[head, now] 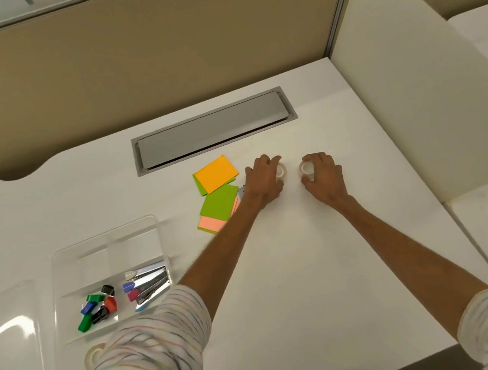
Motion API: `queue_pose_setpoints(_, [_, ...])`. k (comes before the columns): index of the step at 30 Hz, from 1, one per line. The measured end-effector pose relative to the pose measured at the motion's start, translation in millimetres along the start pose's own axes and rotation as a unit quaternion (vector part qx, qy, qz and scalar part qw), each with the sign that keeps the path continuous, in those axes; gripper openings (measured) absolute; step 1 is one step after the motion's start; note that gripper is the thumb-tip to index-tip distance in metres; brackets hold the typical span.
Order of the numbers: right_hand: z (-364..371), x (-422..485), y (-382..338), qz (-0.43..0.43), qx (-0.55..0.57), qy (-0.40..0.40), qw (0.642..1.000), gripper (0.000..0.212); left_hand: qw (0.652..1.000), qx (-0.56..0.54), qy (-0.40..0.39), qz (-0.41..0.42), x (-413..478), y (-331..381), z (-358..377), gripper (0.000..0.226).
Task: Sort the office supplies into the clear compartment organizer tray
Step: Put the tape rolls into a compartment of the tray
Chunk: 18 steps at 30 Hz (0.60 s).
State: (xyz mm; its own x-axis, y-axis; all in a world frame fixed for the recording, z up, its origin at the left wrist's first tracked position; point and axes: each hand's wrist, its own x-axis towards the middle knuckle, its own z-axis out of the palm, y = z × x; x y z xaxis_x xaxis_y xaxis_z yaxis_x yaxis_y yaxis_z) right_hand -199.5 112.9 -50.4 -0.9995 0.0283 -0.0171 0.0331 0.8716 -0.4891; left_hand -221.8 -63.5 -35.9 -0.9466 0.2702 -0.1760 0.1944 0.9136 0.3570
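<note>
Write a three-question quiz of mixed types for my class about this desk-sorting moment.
1. True or false: each hand grips a small clear tape roll.
2. Which tray compartment holds the staplers? A) near right B) far left
3. Fill in: the orange sticky pad lies to the ___ of the left hand.

Key: 1 true, left roll, right hand on right roll. 2 A, in the organizer tray. 3 left.

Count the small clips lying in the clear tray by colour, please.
Green clips: 2
Black clips: 2
Blue clip: 1
Orange clip: 1
Total: 6
</note>
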Motion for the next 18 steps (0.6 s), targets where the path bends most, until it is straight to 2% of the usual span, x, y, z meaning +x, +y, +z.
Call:
queue_pose_setpoints(12, [12.8,-38.2,-106.5,-0.057,0.085,0.004,0.995,0.040,0.995,-0.012,0.079,-0.065,-101.6,-63.9,-50.9,0.055])
queue_pose_setpoints(18, [33.5,-71.8,-158.0,-0.081,0.102,-0.015,0.991,0.039,0.981,-0.080,0.129,-0.119,-168.9,-109.7,-64.5,0.056])
